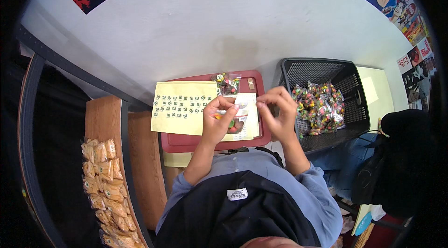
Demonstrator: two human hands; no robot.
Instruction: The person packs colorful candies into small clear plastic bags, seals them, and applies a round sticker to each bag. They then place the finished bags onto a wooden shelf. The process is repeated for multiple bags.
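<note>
My left hand (pixel 219 118) pinches the top of a small clear zip bag (pixel 235 126) that holds red, green, yellow and brown round sweets. The bag hangs over a pale yellow sheet. My right hand (pixel 281 113) is raised just right of it, thumb and fingertips drawn together. A sticker may be between them, but it is too small to tell. White sticker paper (pixel 249 97) lies behind the fingertips, partly hidden by my hands. To the left, a yellow sheet (pixel 182 125) carries rows of small round stickers with a dark green mark.
A red tray or lid (pixel 182 142) lies under the sheets. Filled sweet bags (pixel 229 83) sit at its back edge. At right, a black plastic basket (pixel 360 115) holds many similar bags. Packed yellow snacks (pixel 105 185) line a wooden shelf (pixel 105 115) at left. A white wall (pixel 217 20) rises behind.
</note>
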